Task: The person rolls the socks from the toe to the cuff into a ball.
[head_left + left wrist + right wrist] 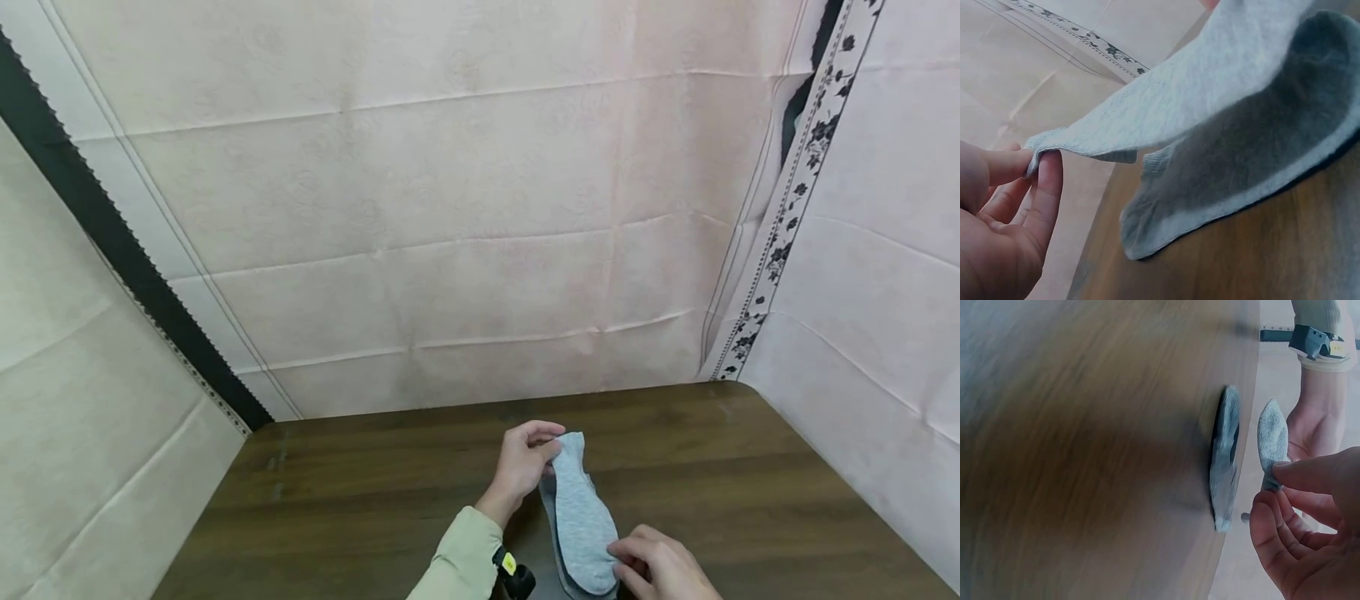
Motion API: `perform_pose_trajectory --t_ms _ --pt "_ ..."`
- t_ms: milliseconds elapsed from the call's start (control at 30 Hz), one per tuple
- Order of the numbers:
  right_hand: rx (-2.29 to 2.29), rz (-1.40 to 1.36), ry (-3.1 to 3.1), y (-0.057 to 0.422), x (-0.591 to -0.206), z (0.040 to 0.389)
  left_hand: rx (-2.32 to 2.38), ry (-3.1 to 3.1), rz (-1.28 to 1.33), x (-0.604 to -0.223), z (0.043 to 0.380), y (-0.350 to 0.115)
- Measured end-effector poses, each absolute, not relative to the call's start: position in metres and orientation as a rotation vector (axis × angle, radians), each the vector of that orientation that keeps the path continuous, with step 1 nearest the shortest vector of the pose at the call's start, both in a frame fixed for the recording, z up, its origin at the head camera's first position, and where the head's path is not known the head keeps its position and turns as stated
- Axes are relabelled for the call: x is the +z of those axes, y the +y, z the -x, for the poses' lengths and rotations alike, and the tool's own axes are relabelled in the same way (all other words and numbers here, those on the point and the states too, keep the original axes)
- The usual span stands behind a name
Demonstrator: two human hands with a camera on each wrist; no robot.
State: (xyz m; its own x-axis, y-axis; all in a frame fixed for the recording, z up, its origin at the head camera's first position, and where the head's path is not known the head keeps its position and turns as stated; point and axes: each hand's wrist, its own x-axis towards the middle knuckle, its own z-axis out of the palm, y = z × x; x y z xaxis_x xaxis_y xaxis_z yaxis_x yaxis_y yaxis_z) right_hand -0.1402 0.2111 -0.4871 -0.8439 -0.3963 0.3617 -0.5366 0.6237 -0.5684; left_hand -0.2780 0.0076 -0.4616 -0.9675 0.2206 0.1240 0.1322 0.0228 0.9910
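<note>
A light grey-blue sock (pixel 585 521) is stretched between both hands, lifted off the table. At its far end my left hand (pixel 522 460) pinches the ribbed edge between thumb and fingers, as the left wrist view shows closely. My right hand (pixel 660 562) pinches the near end, thumb against the fingertips (pixel 1265 503). Directly under it a second, matching sock (pixel 1241 156) lies flat on the wooden table, partly covered by the held one in the head view. A gap shows between the two socks in the right wrist view.
The brown wooden table (pixel 360 508) has rounded far corners. Pale creased cloth (pixel 465 208) hangs behind it, and more cloth (pixel 877 333) with a floral border hangs on the right. A dark strip (pixel 135 242) runs down the left. My left wrist wears a black device (pixel 517 577).
</note>
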Motion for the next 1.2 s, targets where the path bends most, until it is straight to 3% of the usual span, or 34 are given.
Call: perform_pose_trajectory --t_ms 500,1200 --pt "1.039 -0.618 -2.758 0.226 -0.484 0.142 2.131 2.151 -0.417 -0.468 0.286 0.028" --pt "1.033 -0.698 -2.724 0.218 -0.492 0.146 2.048 2.238 -0.294 -0.481 0.29 0.006"
